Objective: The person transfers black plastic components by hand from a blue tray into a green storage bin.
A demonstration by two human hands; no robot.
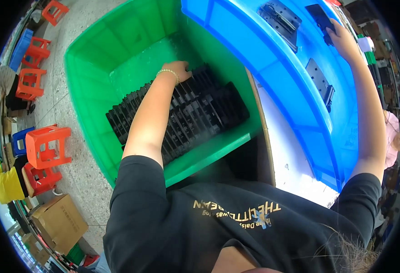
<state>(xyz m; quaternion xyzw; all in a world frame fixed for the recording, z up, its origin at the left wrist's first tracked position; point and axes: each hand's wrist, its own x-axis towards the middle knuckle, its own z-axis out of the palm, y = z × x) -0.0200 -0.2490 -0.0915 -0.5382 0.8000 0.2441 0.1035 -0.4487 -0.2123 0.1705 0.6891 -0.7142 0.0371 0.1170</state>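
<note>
Head view shows your left hand (179,70) reaching down into the green bin (91,68). Its fingers rest on the back end of a row of black plastic parts (195,113) that lie side by side on the bin floor; you cannot tell if they grip one. Your right hand (343,41) is up in the blue bin (277,82), fingers closed on a flat black part (320,18). Two metal hinge plates (279,18) (320,84) lie near it. Orange stools (45,145) stand on the floor.

A factory workshop floor: large plastic bins (95,59) of black parts (195,113), stacked orange stools (45,145), cardboard boxes (59,223), speckled concrete floor (72,113).
</note>
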